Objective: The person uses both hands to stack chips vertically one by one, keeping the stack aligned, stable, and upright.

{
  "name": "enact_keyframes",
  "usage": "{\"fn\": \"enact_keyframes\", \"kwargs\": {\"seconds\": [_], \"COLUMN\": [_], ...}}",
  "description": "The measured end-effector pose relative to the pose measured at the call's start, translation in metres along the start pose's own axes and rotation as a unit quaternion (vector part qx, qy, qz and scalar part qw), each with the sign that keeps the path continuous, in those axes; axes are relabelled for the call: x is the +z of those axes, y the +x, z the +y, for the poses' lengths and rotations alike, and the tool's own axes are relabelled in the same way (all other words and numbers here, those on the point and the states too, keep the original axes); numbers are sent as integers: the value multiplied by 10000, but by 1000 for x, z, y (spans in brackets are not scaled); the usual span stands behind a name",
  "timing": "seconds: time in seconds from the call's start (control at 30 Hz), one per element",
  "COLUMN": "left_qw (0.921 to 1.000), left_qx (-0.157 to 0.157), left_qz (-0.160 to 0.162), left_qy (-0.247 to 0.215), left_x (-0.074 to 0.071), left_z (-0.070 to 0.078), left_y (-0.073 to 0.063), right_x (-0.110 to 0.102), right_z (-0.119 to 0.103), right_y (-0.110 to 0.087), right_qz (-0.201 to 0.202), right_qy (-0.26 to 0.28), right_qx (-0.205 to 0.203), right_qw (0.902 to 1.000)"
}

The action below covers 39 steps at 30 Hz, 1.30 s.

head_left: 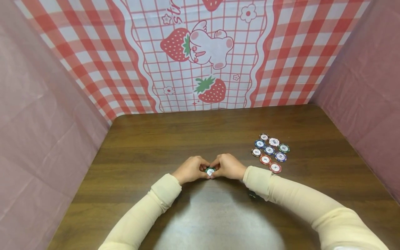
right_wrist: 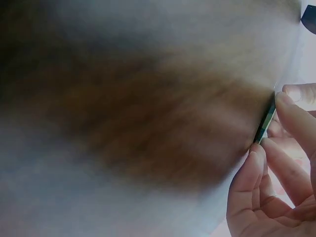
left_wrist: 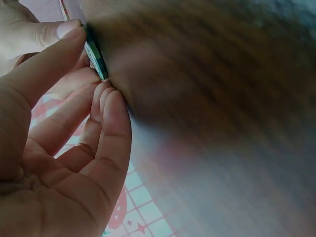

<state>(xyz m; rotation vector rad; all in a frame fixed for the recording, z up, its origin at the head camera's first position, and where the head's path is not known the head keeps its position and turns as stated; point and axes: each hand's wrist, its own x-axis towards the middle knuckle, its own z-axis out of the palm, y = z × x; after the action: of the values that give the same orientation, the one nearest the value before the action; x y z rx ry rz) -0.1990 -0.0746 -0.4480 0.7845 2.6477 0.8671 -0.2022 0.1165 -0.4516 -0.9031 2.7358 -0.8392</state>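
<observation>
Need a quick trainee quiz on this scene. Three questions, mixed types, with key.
1. Which number shows on the chip pinched by the left hand and right hand? A) 5 B) 20 C) 100
2. True or false: in the head view, the chip group lies left of the hands.
3. How many chips make up that group?

Key: 1. B; 2. False, it lies right; 3. Nine

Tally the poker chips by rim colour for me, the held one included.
Blue poker chips: 3
Red poker chips: 2
Green poker chips: 2, one held
Dark brown or black poker chips: 2
White poker chip: 1
Total: 10
</observation>
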Motion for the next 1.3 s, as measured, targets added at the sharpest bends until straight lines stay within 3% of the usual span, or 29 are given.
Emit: {"fn": "enact_keyframes", "kwargs": {"seconds": [0.27, 0.67, 0.97, 1.3], "left_qw": [9998, 9999, 10000, 9995], "left_qx": [43, 85, 47, -85], "left_qz": [6, 21, 63, 93], "left_qy": [-196, -149, -60, 305], "left_x": [-1, 1, 0, -1], "left_z": [-4, -7, -3, -3], "left_y": [-2, -2, -1, -1], "right_x": [1, -7, -33, -60], "right_z": [-2, 2, 9, 28], "right_y": [0, -4, -24, -59], "right_qz": [-11, -21, 487, 1081], "right_qy": [-123, 205, 590, 816], "right_qx": [0, 213, 267, 527], "right_qw": [9999, 9996, 9967, 9894]}}
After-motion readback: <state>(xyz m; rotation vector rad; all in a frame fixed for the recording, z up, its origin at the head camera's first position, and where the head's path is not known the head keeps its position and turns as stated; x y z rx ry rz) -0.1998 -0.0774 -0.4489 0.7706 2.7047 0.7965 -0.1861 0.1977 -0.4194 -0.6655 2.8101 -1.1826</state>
